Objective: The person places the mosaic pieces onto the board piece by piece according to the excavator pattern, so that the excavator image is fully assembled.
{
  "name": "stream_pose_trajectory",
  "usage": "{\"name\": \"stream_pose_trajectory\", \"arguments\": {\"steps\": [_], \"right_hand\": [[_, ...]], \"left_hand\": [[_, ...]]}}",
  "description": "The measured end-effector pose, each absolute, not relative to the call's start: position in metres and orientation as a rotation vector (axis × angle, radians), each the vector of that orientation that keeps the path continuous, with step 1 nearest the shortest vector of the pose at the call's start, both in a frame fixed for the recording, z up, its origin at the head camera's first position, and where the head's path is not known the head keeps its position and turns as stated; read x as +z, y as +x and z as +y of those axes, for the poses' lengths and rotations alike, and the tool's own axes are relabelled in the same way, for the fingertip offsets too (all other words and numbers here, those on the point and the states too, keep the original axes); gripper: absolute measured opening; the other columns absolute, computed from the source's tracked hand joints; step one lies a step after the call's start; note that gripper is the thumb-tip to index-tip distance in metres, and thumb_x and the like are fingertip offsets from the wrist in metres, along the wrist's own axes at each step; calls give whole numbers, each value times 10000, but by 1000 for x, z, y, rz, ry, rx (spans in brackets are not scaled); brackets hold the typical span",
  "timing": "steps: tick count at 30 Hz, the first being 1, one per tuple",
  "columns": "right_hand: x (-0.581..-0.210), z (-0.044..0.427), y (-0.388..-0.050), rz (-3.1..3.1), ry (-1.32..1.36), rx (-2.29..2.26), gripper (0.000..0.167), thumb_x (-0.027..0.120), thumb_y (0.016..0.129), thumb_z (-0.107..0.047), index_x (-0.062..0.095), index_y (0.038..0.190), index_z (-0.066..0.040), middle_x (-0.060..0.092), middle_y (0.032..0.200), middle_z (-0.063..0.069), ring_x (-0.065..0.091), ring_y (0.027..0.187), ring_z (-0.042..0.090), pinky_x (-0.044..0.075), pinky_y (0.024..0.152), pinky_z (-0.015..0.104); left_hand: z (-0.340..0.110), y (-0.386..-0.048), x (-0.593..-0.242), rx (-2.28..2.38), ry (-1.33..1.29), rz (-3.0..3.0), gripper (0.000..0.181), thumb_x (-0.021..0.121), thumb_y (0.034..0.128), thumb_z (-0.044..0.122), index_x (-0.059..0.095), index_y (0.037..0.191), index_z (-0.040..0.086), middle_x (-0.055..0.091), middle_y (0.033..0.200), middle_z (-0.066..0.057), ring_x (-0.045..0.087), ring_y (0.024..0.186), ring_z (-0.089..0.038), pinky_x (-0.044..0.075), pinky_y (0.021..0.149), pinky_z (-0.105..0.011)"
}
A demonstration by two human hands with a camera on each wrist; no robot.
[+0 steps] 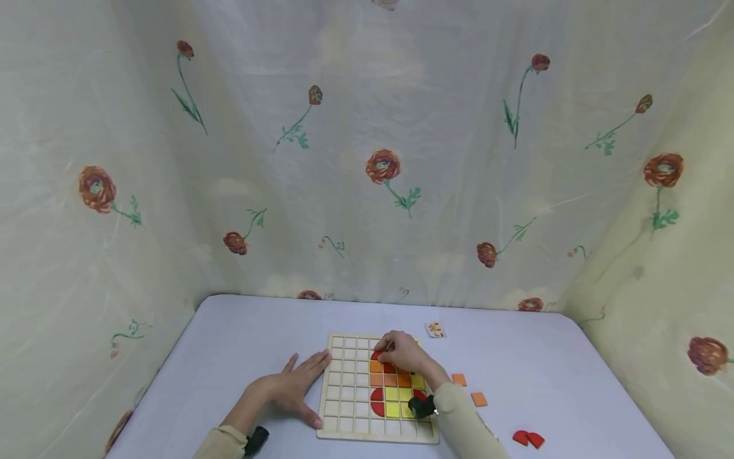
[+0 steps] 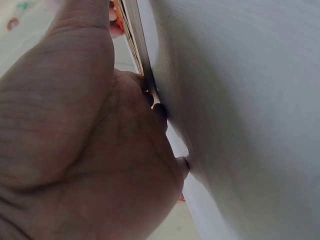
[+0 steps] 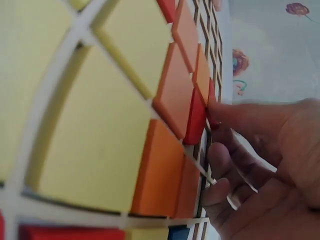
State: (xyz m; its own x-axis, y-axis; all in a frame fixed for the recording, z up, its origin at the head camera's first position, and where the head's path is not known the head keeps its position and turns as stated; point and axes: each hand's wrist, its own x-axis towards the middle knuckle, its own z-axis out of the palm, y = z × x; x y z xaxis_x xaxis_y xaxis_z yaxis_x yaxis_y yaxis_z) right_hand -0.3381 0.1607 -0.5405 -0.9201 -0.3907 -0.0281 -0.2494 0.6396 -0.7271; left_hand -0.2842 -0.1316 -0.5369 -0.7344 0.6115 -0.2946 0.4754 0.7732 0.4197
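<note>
A wooden grid board (image 1: 367,437) lies on the table, partly filled with red, orange and yellow tiles. With fingers spread, my left hand (image 1: 294,386) steadies the board's left edge; the thumb is near the lower left corner. Over the upper middle of the grid, my right hand (image 1: 404,354) pinches a red tile with a rounded edge (image 1: 376,355) between thumb and fingers. In the right wrist view that red tile (image 3: 212,112) is down at the grid, beside an orange tile (image 3: 201,75). My right hand and forearm hide part of the board's right side.
Right of the board lie two loose orange tiles (image 1: 478,399) and, nearer the front, two red quarter-round tiles (image 1: 536,440). A small printed card (image 1: 436,329) lies behind the board. Flowered curtain (image 1: 355,210) surrounds the back and sides of the white table (image 1: 258,331).
</note>
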Motion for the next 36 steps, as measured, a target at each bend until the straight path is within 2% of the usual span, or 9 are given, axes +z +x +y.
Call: {"name": "stream_pose_trajectory", "arguments": {"steps": [5, 11, 14, 18, 22, 25, 32, 36], "right_hand": [[-537, 157, -335, 2692, -486, -1153, 65, 666, 881, -57, 714, 918, -79, 639, 891, 25, 522, 746, 146, 480, 672, 273], [-535, 158, -328, 2768, -441, -1114, 87, 680, 883, -109, 687, 965, -83, 611, 861, 14, 513, 746, 143, 473, 654, 254], [-533, 160, -316, 2799, -434, -1097, 64, 673, 891, -131, 687, 947, -104, 597, 848, -8, 508, 738, 131, 464, 617, 235], [-525, 160, -287, 2777, -550, -1079, 41, 685, 893, -150, 703, 910, -118, 608, 840, -55, 515, 726, 88, 466, 598, 209], [-519, 156, -255, 2735, -737, -1034, 25, 729, 856, -141, 718, 871, -124, 626, 809, -77, 518, 703, 36, 473, 602, 184], [-519, 151, -238, 2710, -757, -959, 51, 755, 828, -145, 723, 867, -136, 607, 816, -88, 501, 707, 28, 457, 609, 170], [-528, 147, -228, 2730, -738, -895, 78, 756, 820, -108, 724, 890, -113, 579, 830, -80, 466, 703, 12, 448, 612, 154], [-530, 147, -227, 2721, -724, -937, 84, 756, 817, -88, 716, 888, -104, 583, 832, -70, 478, 706, 4, 460, 614, 149]], "left_hand": [[-130, -284, -536, 423, 815, 2550, 1264, 755, 646, 672, 97, 1557, 94, 50, 1642, -74, 52, 1514, -254, -10, 1191, -600], [-128, -284, -537, 428, 806, 2548, 1253, 762, 650, 661, 107, 1557, 99, 60, 1642, -67, 55, 1515, -246, -7, 1194, -594], [-128, -284, -537, 424, 809, 2549, 1249, 762, 654, 658, 105, 1557, 99, 62, 1642, -67, 56, 1515, -246, -4, 1195, -592], [-128, -284, -536, 417, 803, 2548, 1249, 760, 655, 662, 105, 1557, 101, 60, 1642, -65, 55, 1515, -246, -1, 1195, -594], [-129, -284, -536, 421, 807, 2550, 1249, 762, 653, 660, 108, 1557, 98, 63, 1642, -68, 58, 1514, -248, -3, 1194, -594], [-130, -285, -537, 422, 816, 2556, 1253, 758, 651, 665, 104, 1557, 98, 62, 1642, -69, 57, 1514, -246, -6, 1195, -591], [-134, -289, -544, 440, 810, 2554, 1290, 734, 616, 722, 95, 1561, 119, 54, 1643, -58, 39, 1515, -247, -35, 1191, -593], [-132, -285, -539, 431, 804, 2542, 1261, 750, 647, 681, 98, 1559, 103, 60, 1642, -70, 47, 1515, -254, -15, 1190, -601]]}}
